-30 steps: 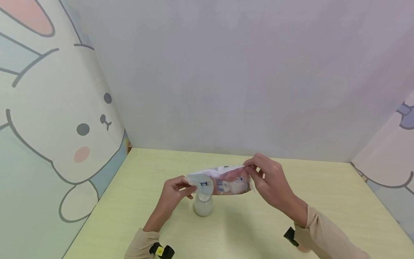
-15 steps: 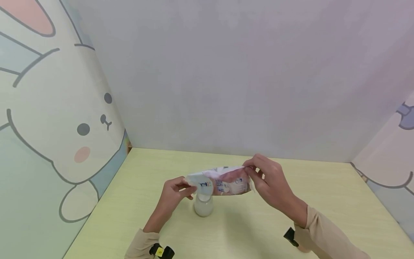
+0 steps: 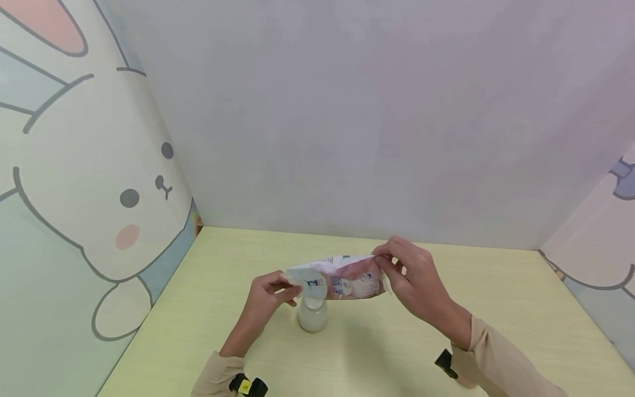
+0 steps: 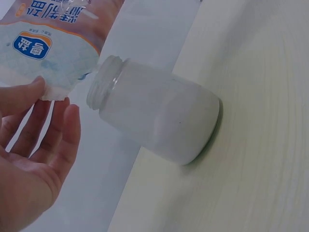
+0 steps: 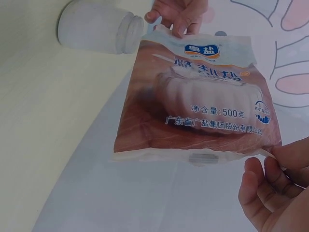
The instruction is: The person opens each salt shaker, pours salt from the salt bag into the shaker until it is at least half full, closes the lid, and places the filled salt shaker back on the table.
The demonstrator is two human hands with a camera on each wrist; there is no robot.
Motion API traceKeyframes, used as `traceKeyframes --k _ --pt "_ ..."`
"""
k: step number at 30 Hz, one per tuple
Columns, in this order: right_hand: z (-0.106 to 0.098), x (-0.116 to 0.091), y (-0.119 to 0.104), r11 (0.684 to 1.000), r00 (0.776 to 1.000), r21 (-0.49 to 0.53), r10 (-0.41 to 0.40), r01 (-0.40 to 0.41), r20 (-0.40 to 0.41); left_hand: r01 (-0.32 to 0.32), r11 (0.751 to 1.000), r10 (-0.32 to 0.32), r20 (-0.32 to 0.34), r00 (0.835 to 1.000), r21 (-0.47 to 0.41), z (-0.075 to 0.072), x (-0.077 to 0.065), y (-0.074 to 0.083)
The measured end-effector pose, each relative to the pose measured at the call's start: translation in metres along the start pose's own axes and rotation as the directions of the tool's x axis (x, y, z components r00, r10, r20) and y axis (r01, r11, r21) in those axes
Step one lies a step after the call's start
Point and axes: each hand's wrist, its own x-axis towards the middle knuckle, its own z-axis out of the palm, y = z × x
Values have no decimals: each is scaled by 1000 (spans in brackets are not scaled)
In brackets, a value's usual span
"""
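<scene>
A brown and pale-blue plastic bag of salt [image 3: 354, 280] is held up over the table, nearly level, by both hands. My left hand [image 3: 263, 303] pinches a corner at its pale-blue end between thumb and fingers. At the other end, my right hand [image 3: 419, 281] pinches a corner of the bag's sealed edge, plain in the right wrist view. Below the pale-blue end stands a lidless glass jar [image 4: 159, 111], upright and holding white contents. The bag's torn corner is close to the jar's threaded rim; whether they touch I cannot tell. Any flow of salt is too faint to see.
The pale yellow table [image 3: 496, 320] reaches back to a plain grey-lilac wall [image 3: 347, 121]. Panels with a cartoon rabbit [image 3: 94, 182] rise along the left and right sides. Black wrist cameras are strapped at both sleeves.
</scene>
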Motion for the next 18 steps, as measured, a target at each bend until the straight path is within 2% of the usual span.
traceKeyframes --k 18 --pt "0 0 1 1000 1000 1 -2 2 -2 7 1000 -7 -15 1000 -17 2 1 -1"
